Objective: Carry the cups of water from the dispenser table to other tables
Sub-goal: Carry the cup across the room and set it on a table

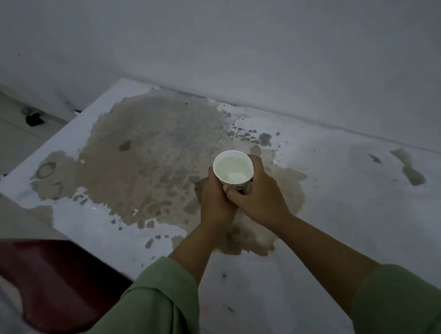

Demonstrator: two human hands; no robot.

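Observation:
A white paper cup (232, 169) filled with water is upright, held over a white table (347, 210) whose top coating is worn away in a large brown patch. My left hand (215, 198) wraps the cup's left side and my right hand (257, 193) wraps its right side and front, fingers overlapping low on the cup. The cup's base is hidden by my fingers, so I cannot tell whether it rests on the table. Both forearms come out of green sleeves at the bottom.
The table stands against a pale wall (231, 35). A dark red chair seat with a chrome frame (53, 288) sits at the lower left, beside the table's front edge. Light floor (2, 124) shows at far left, with a small black object (34, 119) on it.

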